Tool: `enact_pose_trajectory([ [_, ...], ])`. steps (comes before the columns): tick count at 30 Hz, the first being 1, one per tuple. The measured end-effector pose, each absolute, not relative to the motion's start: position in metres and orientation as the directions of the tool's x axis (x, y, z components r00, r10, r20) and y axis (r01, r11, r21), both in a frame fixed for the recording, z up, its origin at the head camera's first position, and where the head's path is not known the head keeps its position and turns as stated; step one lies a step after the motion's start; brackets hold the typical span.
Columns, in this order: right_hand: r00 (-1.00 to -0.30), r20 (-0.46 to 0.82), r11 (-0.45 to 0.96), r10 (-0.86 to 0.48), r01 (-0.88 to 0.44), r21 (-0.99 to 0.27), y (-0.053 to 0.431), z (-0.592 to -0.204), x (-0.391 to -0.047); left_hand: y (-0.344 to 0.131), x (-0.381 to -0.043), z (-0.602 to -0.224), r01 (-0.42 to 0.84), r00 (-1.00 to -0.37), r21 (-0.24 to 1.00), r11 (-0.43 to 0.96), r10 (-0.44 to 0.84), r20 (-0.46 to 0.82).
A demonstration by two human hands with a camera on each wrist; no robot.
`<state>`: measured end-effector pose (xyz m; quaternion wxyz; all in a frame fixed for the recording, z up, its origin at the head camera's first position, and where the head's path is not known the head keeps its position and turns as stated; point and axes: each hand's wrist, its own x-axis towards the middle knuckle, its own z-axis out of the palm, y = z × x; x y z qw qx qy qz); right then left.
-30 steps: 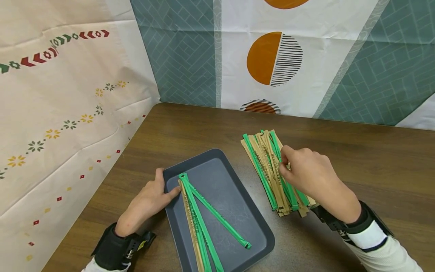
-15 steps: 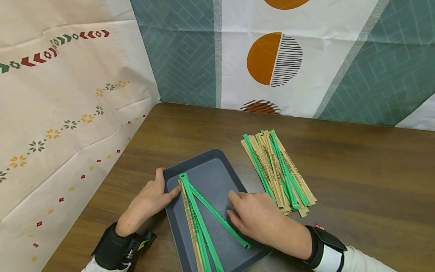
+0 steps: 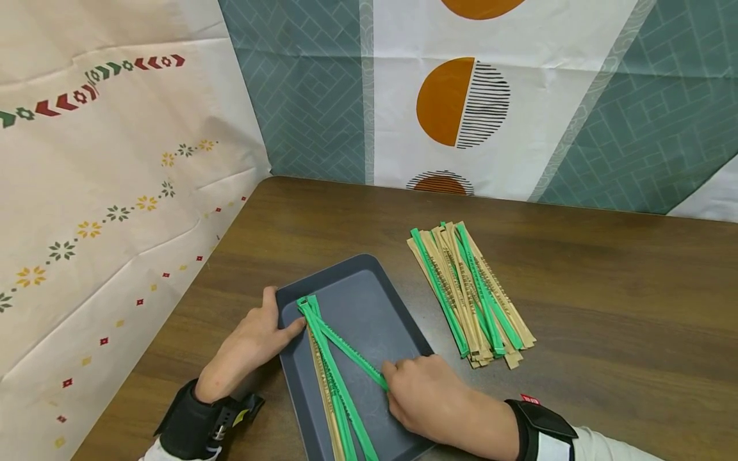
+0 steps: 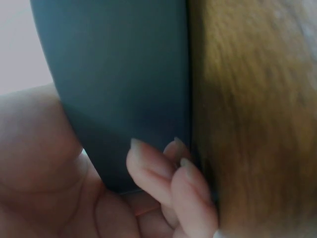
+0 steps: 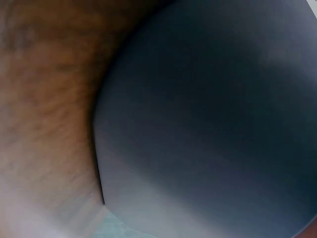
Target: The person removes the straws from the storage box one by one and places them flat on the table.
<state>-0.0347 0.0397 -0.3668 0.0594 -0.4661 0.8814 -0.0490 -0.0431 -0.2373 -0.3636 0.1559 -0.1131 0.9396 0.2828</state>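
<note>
My left hand (image 3: pixel 254 342) grips the left rim of a dark grey rectangular tray (image 3: pixel 412 318), thumb over the edge. In the left wrist view the curled fingers (image 4: pixel 148 168) lie along the tray's outer wall. Over the tray's right side, my right hand (image 3: pixel 429 397) pinches the lower end of a slim green printed stick (image 3: pixel 352 351), whose far end crosses the other sticks near the left rim. Beneath it lie green sticks (image 3: pixel 346 397) and a tan stick (image 3: pixel 323 390). The right wrist view shows mostly the tray's wall (image 5: pixel 198 124); the right fingers are out of sight there.
A fanned pile of green and tan printed sticks (image 3: pixel 461 288) lies on the brown wooden table (image 3: pixel 605 288), right of the tray. Patterned cloth (image 3: pixel 311 96) hangs behind the table, and a cream printed cloth (image 3: pixel 115 256) borders its left side.
My right hand has come from the stick pile to the tray and taken hold of a green stick, whose upper end has shifted slightly left. My left hand stays at the rim.
</note>
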Motion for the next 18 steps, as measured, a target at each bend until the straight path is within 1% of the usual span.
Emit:
enact_pose_trajectory([
  [8, -0.609, -0.071, 0.609, -0.790, -0.765, -0.207, 0.041, -0.365, -0.037, -0.238, -0.044, -0.365, -0.306, -0.922, 0.485, 0.819, -0.128, -0.366],
  [18, -0.634, 0.061, 0.575, -0.771, -0.734, -0.362, 0.051, -0.347, -0.051, -0.238, -0.045, -0.365, -0.312, -0.921, 0.497, 0.810, -0.128, -0.368],
])
